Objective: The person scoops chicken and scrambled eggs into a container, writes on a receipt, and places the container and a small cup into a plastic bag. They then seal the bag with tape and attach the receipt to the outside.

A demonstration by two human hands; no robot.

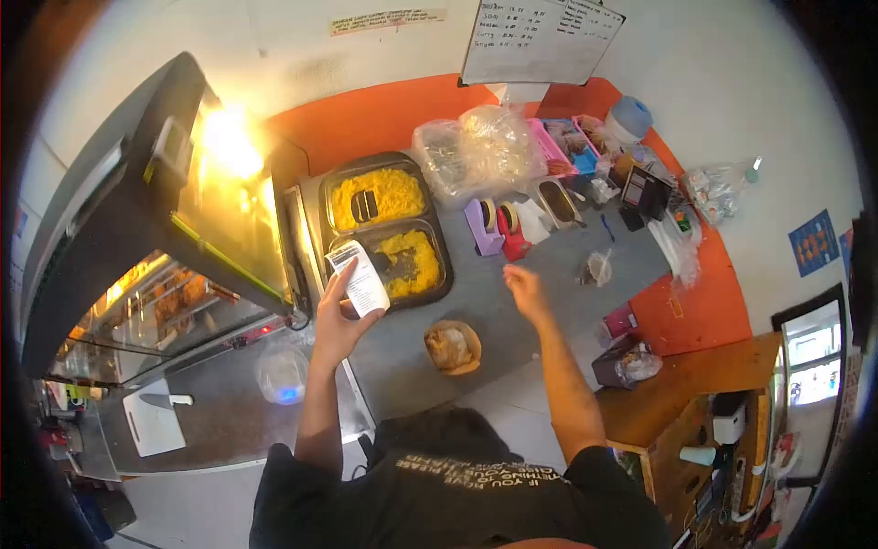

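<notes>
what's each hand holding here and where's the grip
The left hand holds a white paper slip by its lower edge. The right hand holds nothing, open above the counter.

Single head-worn fisheye view, looking steeply down from above at counter [512, 302], arm's reach.
</notes>
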